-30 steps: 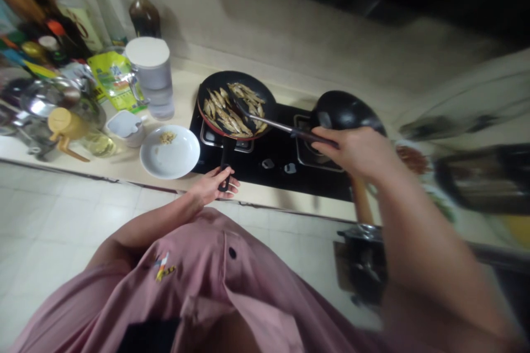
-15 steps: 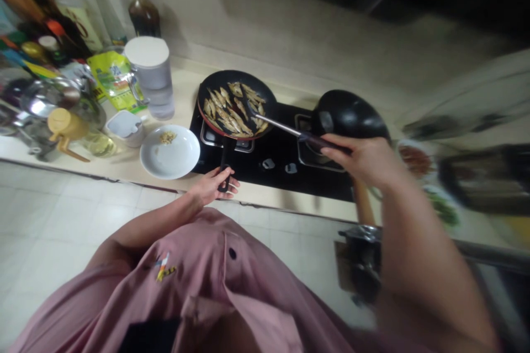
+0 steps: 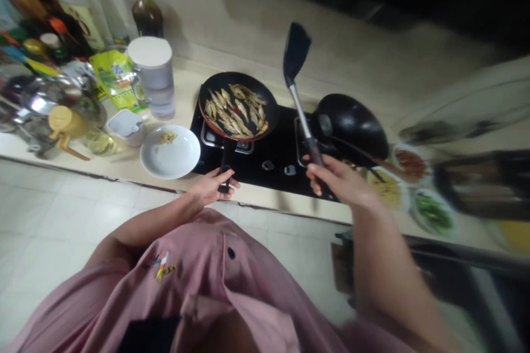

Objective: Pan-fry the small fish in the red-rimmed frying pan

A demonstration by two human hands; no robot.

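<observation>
My left hand [image 3: 215,184] is closed around the black handle of a frying pan [image 3: 265,88] on the left burner. Several small browned fish [image 3: 236,113] lie spread over the pan's bottom. In my right hand [image 3: 331,179] is a spatula [image 3: 298,52], gripped by its dark handle. Its black blade points up, in front of the wall, to the right of the pan and apart from it. A white plate [image 3: 178,162] with a small heap of chopped bits [image 3: 168,137], perhaps garlic, stands left of the pan handle.
A black wok [image 3: 351,127] sits on the right burner of the black stove [image 3: 256,168]. Further right are dishes of green pieces [image 3: 433,212], yellow food [image 3: 387,190] and reddish food [image 3: 409,162]. A water pitcher [image 3: 153,77], bottles [image 3: 147,11] and an oil pot [image 3: 99,143] crowd the left.
The spatula has come up out of the pan, its blade swinging from the fish to upright. My right hand has moved down and slightly left. My left hand stays on the pan handle.
</observation>
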